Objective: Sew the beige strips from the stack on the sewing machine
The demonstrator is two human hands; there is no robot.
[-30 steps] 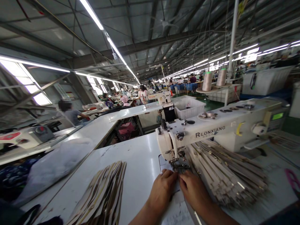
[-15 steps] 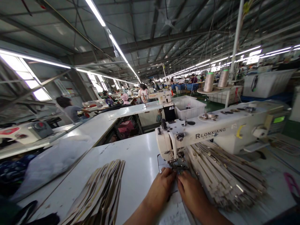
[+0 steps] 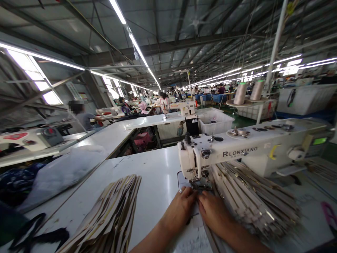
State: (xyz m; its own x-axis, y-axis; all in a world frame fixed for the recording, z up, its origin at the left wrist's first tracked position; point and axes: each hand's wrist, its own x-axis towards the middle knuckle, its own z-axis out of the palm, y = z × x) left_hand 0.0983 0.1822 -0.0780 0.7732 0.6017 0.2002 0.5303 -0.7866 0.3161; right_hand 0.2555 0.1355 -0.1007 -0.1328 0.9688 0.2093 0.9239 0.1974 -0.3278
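Note:
My left hand [image 3: 182, 205] and my right hand [image 3: 213, 208] meet just in front of the presser foot [image 3: 201, 185] of a white sewing machine [image 3: 237, 149]. Both have their fingers bent and pressed together on a narrow beige fabric strip [image 3: 210, 239], which trails from under my right hand toward the bottom edge. The fingers hide the strip's front part. A ring shows on my left hand. To the right, under the machine arm, lies a fanned bundle of beige strips [image 3: 252, 200]. Another stack of strips [image 3: 105, 214] is left of my hands.
The white tabletop [image 3: 155, 175] extends left to a translucent plastic bag [image 3: 65, 175] and black straps [image 3: 39, 235]. Thread cones [image 3: 240, 94] stand behind the machine. Pink-handled scissors [image 3: 328, 216] lie far right. A white bin [image 3: 216, 121] stands beyond the table; a person [image 3: 85, 117] sits far left.
The view has shifted slightly, so the surroundings appear a little farther right. Both hands stay close together at the presser foot, with their hold looking much the same.

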